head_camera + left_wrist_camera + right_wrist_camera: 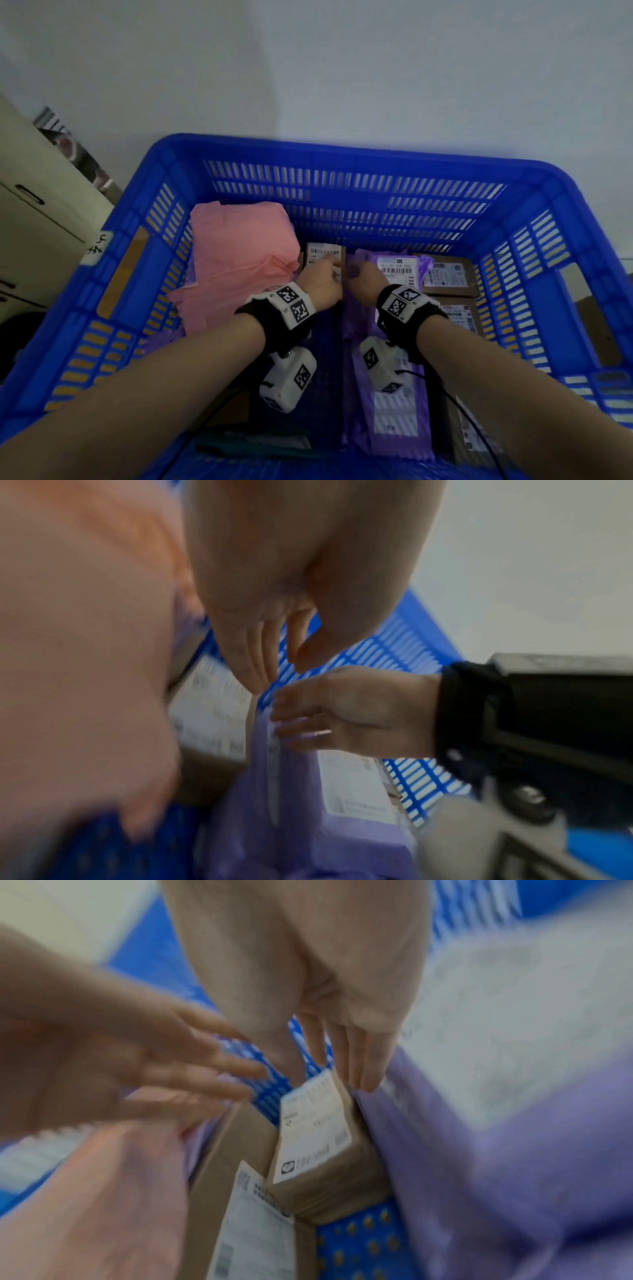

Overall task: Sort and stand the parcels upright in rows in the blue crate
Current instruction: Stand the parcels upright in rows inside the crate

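Blue crate [342, 150], slatted walls, perforated floor. Contents: pink mailers [236, 246] against left wall; small labelled brown box [323, 253] far middle; purple mailers [387, 425] centre-right; labelled brown cartons [452, 277] along right wall.

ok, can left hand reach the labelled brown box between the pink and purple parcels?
Likely yes: left hand is right at the brown box, its top uncovered; pink parcels and purple parcel only flank it.

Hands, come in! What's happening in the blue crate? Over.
Status: left hand at small brown box, fingers straight; right hand fingers against purple parcel; pink parcel crowds left side.
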Tool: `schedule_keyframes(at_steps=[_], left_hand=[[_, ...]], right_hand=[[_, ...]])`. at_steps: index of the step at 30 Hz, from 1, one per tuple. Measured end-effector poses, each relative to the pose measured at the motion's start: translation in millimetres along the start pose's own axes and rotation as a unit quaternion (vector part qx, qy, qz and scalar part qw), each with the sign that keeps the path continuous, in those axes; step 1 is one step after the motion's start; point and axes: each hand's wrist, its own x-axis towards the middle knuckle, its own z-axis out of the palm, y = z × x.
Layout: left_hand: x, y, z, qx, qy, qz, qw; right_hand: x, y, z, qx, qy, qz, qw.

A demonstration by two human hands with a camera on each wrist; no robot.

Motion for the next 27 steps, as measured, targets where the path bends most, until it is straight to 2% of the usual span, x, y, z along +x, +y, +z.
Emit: schedule_keyframes(at_steps=[4,8,12,15,19,23,25,27], left_hand=[[-30.0,2.4,-36.0,0.166,0.004,0.127,0.978],[-49.9,-13.2,-72.5,0.291,0.001,0.153,0.944],[-71.3,-34.4,-97.7,0.382,-0.012,0.132,0.915],[-83.5,-51.3,-106.2,0.435,-0.062,0.091,0.893],[-96.6,-60.6,-106.5,0.470,-0.137,0.055,0.870],[-95.7,-71.2,-103.2,0.472,-0.156,0.049,0.866],[-94.0,-76.5,-102.6,0.465,-0.160,0.046,0.869],[-93.3,-80.6,-101.3,0.459,-0.157,0.048,0.873]], right_hand=[[-27.6,-19.4,-10.3,-0.098,0.020,-0.067,0.993],[-55.1,-45.1,-12.9,-0.184,0.020,-0.120,0.975],[-75.6,-67.5,-2.0,-0.236,0.015,-0.203,0.950],[-82.1,-78.9,15.2,-0.271,-0.019,-0.245,0.931],[-81.5,-80.0,38.2,-0.361,-0.067,-0.323,0.872],[-78.8,-72.1,52.4,-0.488,-0.037,-0.375,0.787],[-76.9,-70.3,55.5,-0.511,-0.025,-0.380,0.770],[-77.0,-67.3,56.0,-0.511,-0.030,-0.384,0.768]])
